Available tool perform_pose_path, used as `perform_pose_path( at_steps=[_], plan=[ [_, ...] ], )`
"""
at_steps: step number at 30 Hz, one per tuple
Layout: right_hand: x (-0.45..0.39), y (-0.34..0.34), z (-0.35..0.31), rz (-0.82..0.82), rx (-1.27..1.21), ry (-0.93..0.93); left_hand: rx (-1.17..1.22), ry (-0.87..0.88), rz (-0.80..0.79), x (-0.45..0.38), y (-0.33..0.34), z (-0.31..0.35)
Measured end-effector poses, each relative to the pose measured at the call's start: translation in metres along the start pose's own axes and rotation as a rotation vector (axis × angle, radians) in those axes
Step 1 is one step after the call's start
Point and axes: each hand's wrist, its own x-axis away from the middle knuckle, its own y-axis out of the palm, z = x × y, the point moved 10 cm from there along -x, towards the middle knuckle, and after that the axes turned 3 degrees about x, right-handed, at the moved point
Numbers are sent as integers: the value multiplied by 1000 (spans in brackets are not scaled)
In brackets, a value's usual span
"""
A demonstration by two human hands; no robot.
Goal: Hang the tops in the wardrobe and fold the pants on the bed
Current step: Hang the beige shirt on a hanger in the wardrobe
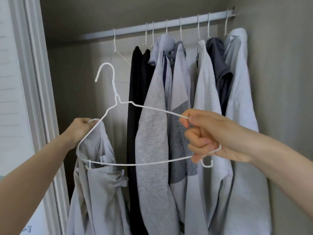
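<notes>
Two hands, one white hanger, one grey top. Left hand, at 9 o'clock: fingers pinch the top's collar against the hanger's left shoulder; the top droops below toward 7 o'clock, only its left side on the wire. Right hand, at 3 o'clock: fingers curled tight round the hanger's right end. Rail, at 12 o'clock: seven hangers, the leftmost bare, garments crowded to the right. Advice: feed the right hanger arm into the collar, level the top, then hook onto the rail's free left stretch.

Home wardrobe (clothes on rail)
</notes>
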Motion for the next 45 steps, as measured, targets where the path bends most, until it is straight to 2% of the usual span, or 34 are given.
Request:
perform_pose_path(
  at_steps=[4, 7, 11, 16, 19, 21, 22, 23, 24, 26, 27, 28, 30, 31, 32, 35, 37, 38, 40, 41, 43, 45],
  plan=[
    [-7, -14, 0, 108, 93, 9, -60, 89, -144, 8, 18, 19],
    [-4, -29, -5, 137, 122, 25, -123, 133, -159, 12, 19, 25],
    [-12, -36, -3, 161, 169, 24, -92, 134, -163, 19, 17, 28],
    [-42, -14, 37, 152, 158, 72, 89, 114, -189, 39, 41, 52],
    [-49, -3, 65, 224, 54, -9, 310, 62, -180, 45, 50, 68],
    [-47, -4, 70, 272, 39, -123, 449, 48, -332, 50, 56, 81],
    [-44, -7, 71, 292, 8, -171, 434, 96, -429, 58, 57, 92],
    [-42, -12, 70, 307, -45, -215, 310, 201, -466, 64, 52, 106],
    [-39, -16, 68, 312, -109, -252, 68, 377, -431, 69, 42, 119],
    [-35, -21, 62, 313, -227, -303, -499, 771, -208, 76, 26, 146],
    [-34, -20, 59, 299, -250, -320, -676, 858, -107, 76, 23, 150],
    [-33, -17, 59, 286, -270, -320, -731, 855, -52, 74, 19, 150],
    [-35, -13, 65, 281, -300, -271, -581, 817, -62, 72, 16, 147],
    [-36, -14, 68, 302, -256, -232, -468, 800, -75, 71, 16, 144],
    [-35, -17, 67, 353, -94, -209, -379, 787, -56, 70, 13, 141],
    [-20, -34, 31, 707, 846, -303, -352, 738, 57, 66, 5, 130],
    [-7, -25, 8, 907, 1116, -403, -430, 707, 92, 66, 8, 127],
    [-6, -11, 0, 903, 1152, -478, -449, 695, 99, 67, 10, 126],
    [-23, 23, 7, 682, 1132, -516, -430, 687, 89, 70, 15, 126],
    [-35, 43, 22, 510, 1104, -455, -407, 683, 82, 72, 17, 126],
    [-55, 77, 69, 207, 1031, -215, -370, 673, 69, 74, 20, 127],
    [-61, 104, 111, -14, 919, -38, -335, 658, 78, 75, 17, 127]
  ],
)
